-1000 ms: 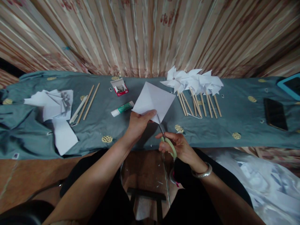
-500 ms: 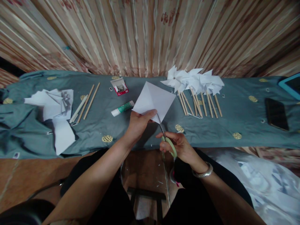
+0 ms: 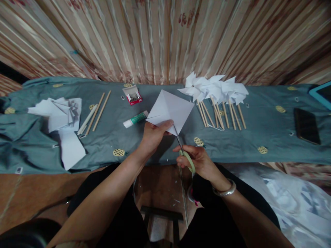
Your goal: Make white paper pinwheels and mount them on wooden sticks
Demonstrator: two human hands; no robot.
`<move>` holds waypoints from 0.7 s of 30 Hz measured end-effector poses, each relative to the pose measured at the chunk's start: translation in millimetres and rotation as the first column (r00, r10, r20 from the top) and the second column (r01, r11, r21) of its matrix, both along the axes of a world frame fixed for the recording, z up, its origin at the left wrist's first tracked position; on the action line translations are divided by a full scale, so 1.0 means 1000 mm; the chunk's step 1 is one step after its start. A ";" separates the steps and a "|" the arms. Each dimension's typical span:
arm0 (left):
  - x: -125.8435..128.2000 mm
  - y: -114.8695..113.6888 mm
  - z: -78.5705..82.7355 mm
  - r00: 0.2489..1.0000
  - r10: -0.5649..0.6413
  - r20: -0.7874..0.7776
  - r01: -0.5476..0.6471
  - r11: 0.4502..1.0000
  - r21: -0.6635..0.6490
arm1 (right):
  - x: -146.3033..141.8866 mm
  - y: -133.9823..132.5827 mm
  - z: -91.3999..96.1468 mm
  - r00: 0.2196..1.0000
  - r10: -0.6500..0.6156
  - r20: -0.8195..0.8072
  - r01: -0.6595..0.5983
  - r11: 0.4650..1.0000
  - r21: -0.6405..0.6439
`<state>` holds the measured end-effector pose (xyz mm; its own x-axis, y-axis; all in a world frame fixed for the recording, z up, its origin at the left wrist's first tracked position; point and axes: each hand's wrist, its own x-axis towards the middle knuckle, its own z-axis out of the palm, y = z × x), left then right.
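My left hand (image 3: 154, 136) pinches a square white sheet of paper (image 3: 172, 107) near its lower edge, thumb on top. The sheet is turned like a diamond, with a crease running down from its top corner and a slit at its left corner. My right hand (image 3: 194, 158) is wrapped round the pale green handles of a pair of scissors (image 3: 186, 157). Their blades reach into the sheet at its bottom corner, close by my left thumb. A glue stick (image 3: 136, 119) lies just left of the sheet, and behind it stands an open red box of small metal pins (image 3: 133, 96).
Paper pinwheels on wooden sticks (image 3: 216, 90) lie at the right back of the green cloth (image 3: 269, 120). At left are loose paper sheets (image 3: 64, 113), wooden sticks (image 3: 101, 111) and a white pen (image 3: 88, 119). A phone (image 3: 307, 126) and a blue-edged tablet (image 3: 322, 94) lie far right.
Both hands stay almost in place, the scissor blades still in the paper's bottom corner. The slit at the left corner shows more plainly now. The view has shifted very slightly.
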<state>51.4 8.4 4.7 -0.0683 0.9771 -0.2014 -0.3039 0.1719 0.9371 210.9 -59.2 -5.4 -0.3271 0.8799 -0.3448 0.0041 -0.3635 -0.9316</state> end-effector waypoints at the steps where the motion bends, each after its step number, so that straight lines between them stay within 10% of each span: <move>1: 0.000 0.000 0.000 1.000 -0.001 0.004 0.001 1.000 -0.005 | 0.000 0.000 0.000 1.000 -0.003 -0.002 0.003 1.000 -0.003; 21: -0.003 0.000 0.000 0.999 -0.016 0.029 0.017 1.000 -0.006 | 0.001 0.001 -0.001 1.000 0.011 -0.010 -0.011 1.000 0.003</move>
